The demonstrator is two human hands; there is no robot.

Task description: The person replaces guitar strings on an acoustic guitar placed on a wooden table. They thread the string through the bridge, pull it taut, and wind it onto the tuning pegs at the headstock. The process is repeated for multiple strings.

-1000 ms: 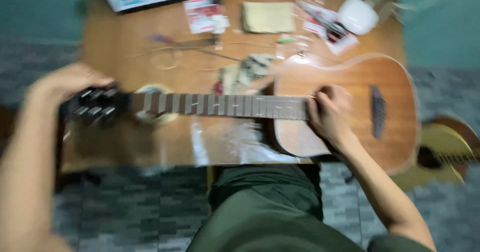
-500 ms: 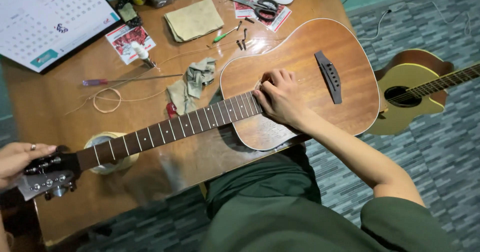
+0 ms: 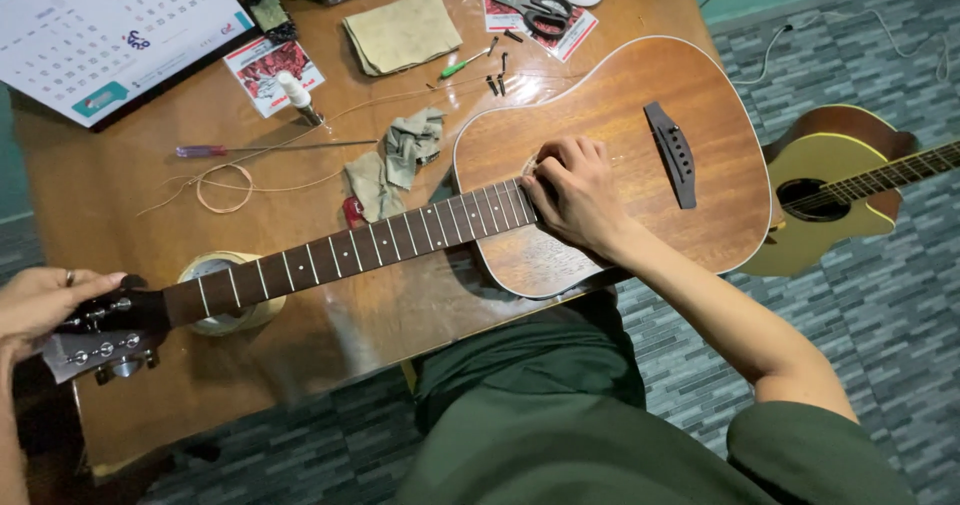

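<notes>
A brown acoustic guitar (image 3: 620, 145) lies face up on the wooden table (image 3: 120, 175), its neck (image 3: 350, 250) pointing left. My left hand (image 3: 45, 305) grips the dark headstock (image 3: 110, 330) with its tuners at the table's left edge. My right hand (image 3: 575, 195) rests over the sound hole at the end of the fretboard, fingers curled on the body. The neck passes over a roll of tape (image 3: 225, 290).
A screwdriver (image 3: 260, 149), coiled string (image 3: 225, 187), grey rag (image 3: 395, 160), folded cloth (image 3: 402, 31), scissors (image 3: 515, 3), bridge pins (image 3: 497, 70), small bottle (image 3: 298, 97) and calendar (image 3: 100, 25) lie on the table. A second guitar (image 3: 840, 190) lies on the tiled floor at right.
The view has swung and sharpened; the guitar now lies tilted in frame. My left hand stays on the headstock and my right hand stays over the sound hole.
</notes>
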